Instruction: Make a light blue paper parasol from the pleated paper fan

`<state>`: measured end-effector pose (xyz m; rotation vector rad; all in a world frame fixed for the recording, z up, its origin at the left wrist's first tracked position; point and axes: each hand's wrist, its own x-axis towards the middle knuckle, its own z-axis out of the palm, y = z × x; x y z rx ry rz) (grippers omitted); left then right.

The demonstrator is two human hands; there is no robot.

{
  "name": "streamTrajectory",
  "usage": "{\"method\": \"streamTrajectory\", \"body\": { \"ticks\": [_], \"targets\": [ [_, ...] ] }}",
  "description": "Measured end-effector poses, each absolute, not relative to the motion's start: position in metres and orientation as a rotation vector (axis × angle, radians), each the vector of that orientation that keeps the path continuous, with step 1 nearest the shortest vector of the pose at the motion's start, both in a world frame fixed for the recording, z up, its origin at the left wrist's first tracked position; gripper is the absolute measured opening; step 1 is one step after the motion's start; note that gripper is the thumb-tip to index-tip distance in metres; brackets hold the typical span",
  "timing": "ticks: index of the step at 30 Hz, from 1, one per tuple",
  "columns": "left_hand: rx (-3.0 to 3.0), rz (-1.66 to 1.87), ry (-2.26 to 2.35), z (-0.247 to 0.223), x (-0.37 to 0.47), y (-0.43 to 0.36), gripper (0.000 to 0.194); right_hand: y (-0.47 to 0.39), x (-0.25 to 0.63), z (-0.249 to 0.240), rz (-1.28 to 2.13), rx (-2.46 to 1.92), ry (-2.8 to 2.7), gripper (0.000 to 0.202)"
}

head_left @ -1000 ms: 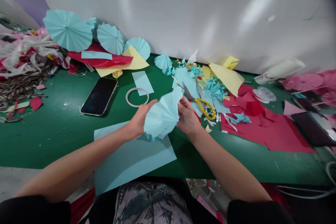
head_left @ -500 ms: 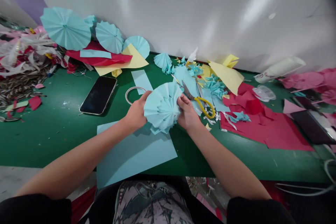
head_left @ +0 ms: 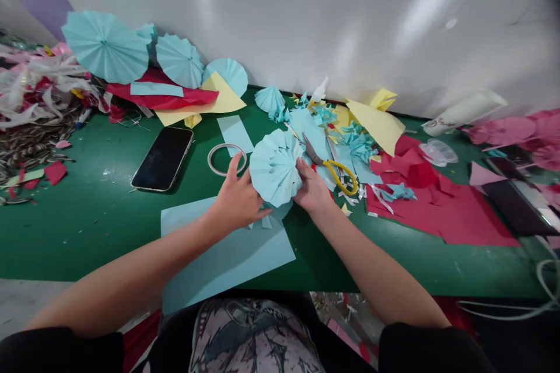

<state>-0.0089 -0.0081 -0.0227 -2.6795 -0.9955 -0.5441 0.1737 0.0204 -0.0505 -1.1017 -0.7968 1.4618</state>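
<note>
A light-blue pleated paper rosette (head_left: 276, 168) with layered folds is held up over the table. My right hand (head_left: 312, 186) pinches its right edge between thumb and fingers. At the left edge, my left hand (head_left: 238, 198) has its fingers spread, one finger raised and the thumb stretched out low; its other fingertips meet the rosette's rim or pass behind it. Beneath both hands lies a light-blue paper sheet (head_left: 227, 256). A roll of tape (head_left: 213, 164) is just beyond my left hand. Scissors with yellow handles (head_left: 343, 175) lie right of my right hand.
On the green table (head_left: 100, 233) a phone (head_left: 163, 158) lies to the left. Several blue paper fans (head_left: 107, 49) lean against the wall. Red paper (head_left: 446, 215), yellow paper (head_left: 378, 125) and blue scraps cover the right. A tangled pile of ribbons (head_left: 39, 93) sits far left.
My left hand has loosened from the rosette's edge and spread its fingers, turning its back upward. The rosette has shifted slightly right, still in my right hand.
</note>
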Motion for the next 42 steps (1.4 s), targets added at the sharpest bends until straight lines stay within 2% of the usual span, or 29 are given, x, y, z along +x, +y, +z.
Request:
{"method": "streamTrajectory", "body": {
  "ticks": [3,8,14,21,28,37,40,42],
  "targets": [
    [-2.659,-0.489,-1.042,-0.020,-0.008,-0.012,0.042,0.018,0.170,-0.044,1.642,-1.008,-0.464,0.021],
    [-2.715,-0.523,-1.271,-0.022,-0.012,-0.007,0.068,0.016,0.169,-0.038,1.646,-0.972,-0.551,0.024],
    [-2.758,-0.682,-1.481,-0.034,-0.019,-0.001,0.075,0.016,0.167,-0.042,1.644,-1.041,-0.679,0.027],
    [-2.840,-0.793,-1.515,-0.037,-0.025,0.001,0.044,0.016,0.170,-0.036,1.705,-1.080,-0.874,0.035],
    [-2.929,-1.007,-1.415,-0.042,-0.030,0.003,0.048,0.012,0.165,-0.035,1.516,-1.145,-1.027,0.026],
    [-3.032,-1.027,-1.345,-0.043,-0.033,0.007,0.038,0.011,0.167,-0.037,0.918,-1.419,-1.629,0.011],
    [-3.049,-1.127,-1.327,-0.042,-0.032,0.009,0.033,0.007,0.165,-0.035,0.752,-1.433,-1.749,0.003],
    [-3.045,-1.246,-1.277,-0.040,-0.030,0.010,0.027,0.006,0.163,-0.035,0.675,-1.408,-1.804,0.005]
  ]
}}
